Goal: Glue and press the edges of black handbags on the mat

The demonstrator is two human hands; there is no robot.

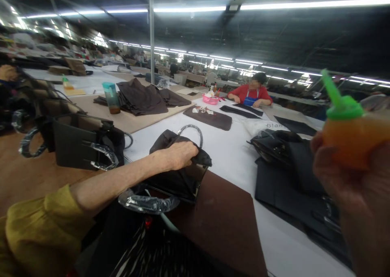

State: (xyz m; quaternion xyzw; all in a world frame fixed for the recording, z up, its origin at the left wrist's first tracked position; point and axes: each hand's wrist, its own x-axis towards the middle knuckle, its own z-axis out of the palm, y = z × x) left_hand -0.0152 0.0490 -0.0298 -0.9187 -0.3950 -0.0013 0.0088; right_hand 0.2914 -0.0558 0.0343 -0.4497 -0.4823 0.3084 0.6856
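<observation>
Orange bottle [345, 141] with green nozzle, blurred, is gripped upright in the right hand [355, 187]; the left hand [181, 155] pinches black fabric atop a handbag [178, 183] at the white bench [233, 153].

Squeeze bottle [347, 137] is translucent plastic. Near bag [176, 181] looks leather-like, faintly glossy; its near handle [149, 204] wears glossy clear film. Brown panel [225, 216] appears smooth, matt.

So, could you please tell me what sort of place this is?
Probably a bag-making workshop: there's a boxy black handbag with plastic-wrapped ring handles, a heap of dark brown sheet material, and long rows of bright tube lights overhead.
</observation>
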